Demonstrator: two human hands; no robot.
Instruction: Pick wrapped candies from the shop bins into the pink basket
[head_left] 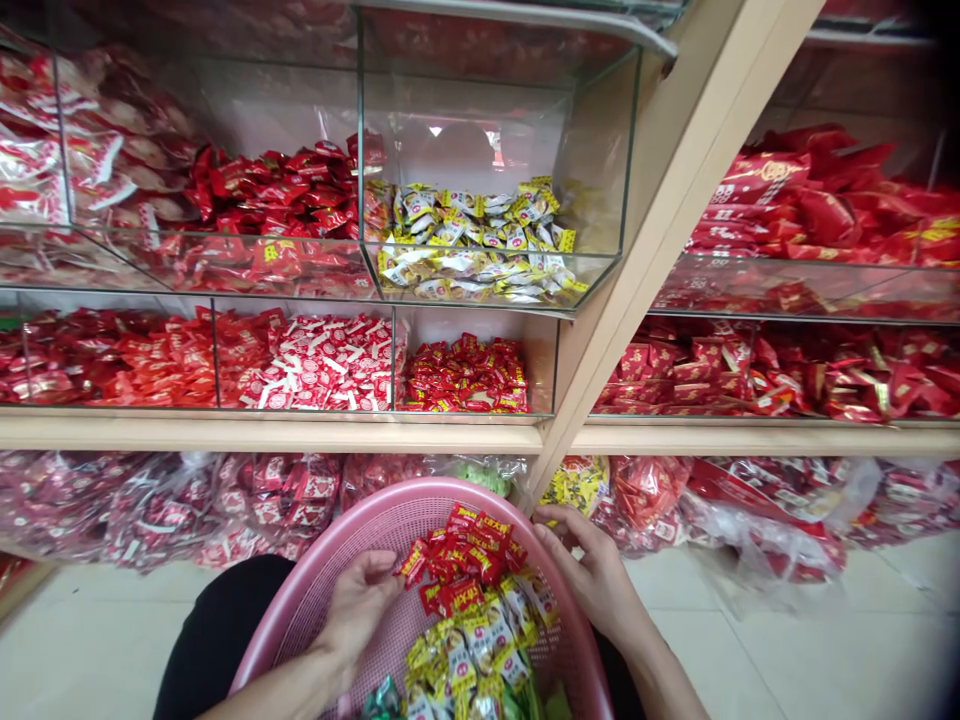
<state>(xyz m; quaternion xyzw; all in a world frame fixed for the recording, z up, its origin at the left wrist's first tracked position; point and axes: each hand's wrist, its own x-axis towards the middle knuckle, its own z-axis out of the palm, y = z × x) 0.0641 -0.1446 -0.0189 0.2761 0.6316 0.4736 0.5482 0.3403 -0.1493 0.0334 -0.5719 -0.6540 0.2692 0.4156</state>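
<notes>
This looks like a sweet shop: left of the wooden post (pixel 684 200), clear bins (pixel 600 170) hold loose wrapped sweets (pixel 469 240), mostly one kind to each; right of the post are more bins, with red packets (pixel 832 215). On both sides of its foot, plastic bags (pixel 277 490) of sweets lie beneath the shelf (pixel 300 432), near a tiled floor (pixel 705 650).

Pale wooden shelving (pixel 679 200) with clear-walled bins (pixel 596 165) stands over a light tiled floor (pixel 825 640).
</notes>
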